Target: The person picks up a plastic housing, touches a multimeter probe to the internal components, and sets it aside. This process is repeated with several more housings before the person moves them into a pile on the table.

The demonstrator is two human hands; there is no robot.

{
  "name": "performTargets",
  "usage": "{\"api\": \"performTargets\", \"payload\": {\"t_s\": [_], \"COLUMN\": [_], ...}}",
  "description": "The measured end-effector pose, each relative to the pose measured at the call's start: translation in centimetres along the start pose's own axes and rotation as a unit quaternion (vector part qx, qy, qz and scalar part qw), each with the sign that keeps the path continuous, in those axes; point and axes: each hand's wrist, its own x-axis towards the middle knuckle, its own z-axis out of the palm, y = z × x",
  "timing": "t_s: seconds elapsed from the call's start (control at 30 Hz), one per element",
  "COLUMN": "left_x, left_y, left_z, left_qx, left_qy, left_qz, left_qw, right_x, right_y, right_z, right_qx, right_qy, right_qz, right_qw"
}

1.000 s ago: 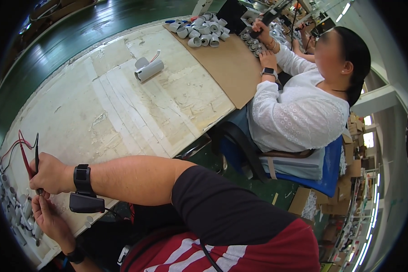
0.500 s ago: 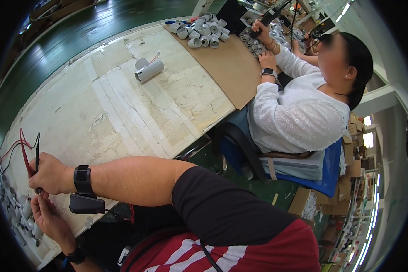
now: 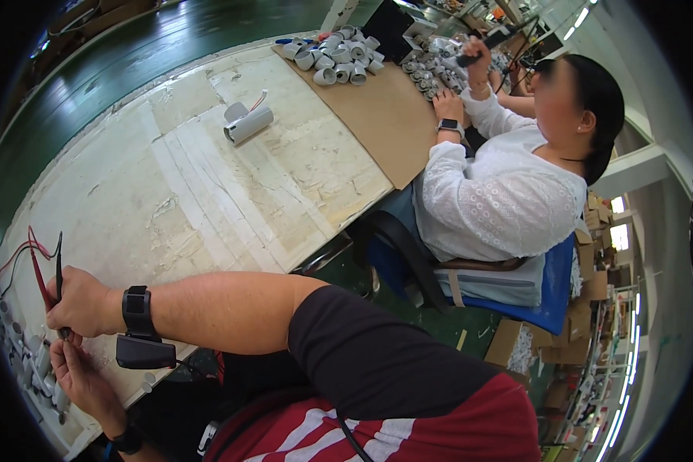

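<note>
My right hand (image 3: 81,302) is at the far left edge of the worn white table (image 3: 208,200), shut on a pair of hand cutters (image 3: 48,271) with red and black handles. A black watch (image 3: 137,309) sits on that wrist. Just below, my left hand (image 3: 81,377) reaches up with its fingers pinched on something small under the tool's jaws; it is too small to make out. Thin red and black wires (image 3: 14,256) curl away to the left. Several small white parts (image 3: 23,362) lie in a row beside both hands.
A white cylinder part (image 3: 248,125) lies on the table's far middle. A brown cardboard sheet (image 3: 377,115) carries a heap of white cup-shaped parts (image 3: 335,58). A co-worker in a white top (image 3: 500,200) sits on a blue chair (image 3: 554,285), hands among parts. Cardboard boxes (image 3: 585,285) stand right.
My hands and the cutters have stayed in place. The co-worker has shifted slightly.
</note>
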Motion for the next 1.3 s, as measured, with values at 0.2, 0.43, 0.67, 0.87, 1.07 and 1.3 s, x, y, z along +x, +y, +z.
{"api": "performTargets", "payload": {"t_s": [0.2,0.43,0.67,0.87,1.07,1.3], "left_x": [0.3,0.3,0.3,0.8,0.5,0.6], "left_y": [-0.4,-0.3,-0.2,-1.0,-0.6,-0.4], "left_z": [-1.4,-1.0,-0.8,-2.1,-1.3,-1.4], "left_qx": [0.010,0.004,0.023,0.021,0.009,0.000], "left_qy": [-0.002,-0.002,0.002,-0.018,-0.003,-0.010], "left_qz": [0.000,-0.007,-0.008,-0.007,-0.019,-0.026], "left_qw": [1.000,1.000,1.000,1.000,1.000,1.000], "right_x": [-0.2,0.0,-0.1,0.1,-0.2,-0.2], "right_y": [-0.1,0.1,0.3,0.2,-0.4,-0.4], "right_z": [-0.1,-0.1,0.1,0.1,-0.2,-0.1], "right_qx": [0.047,0.054,0.033,0.032,0.029,0.034], "right_qy": [-0.006,-0.011,0.010,-0.002,-0.003,0.006], "right_qz": [0.054,0.053,0.033,0.047,0.051,0.033], "right_qw": [0.997,0.997,0.999,0.998,0.998,0.999]}}
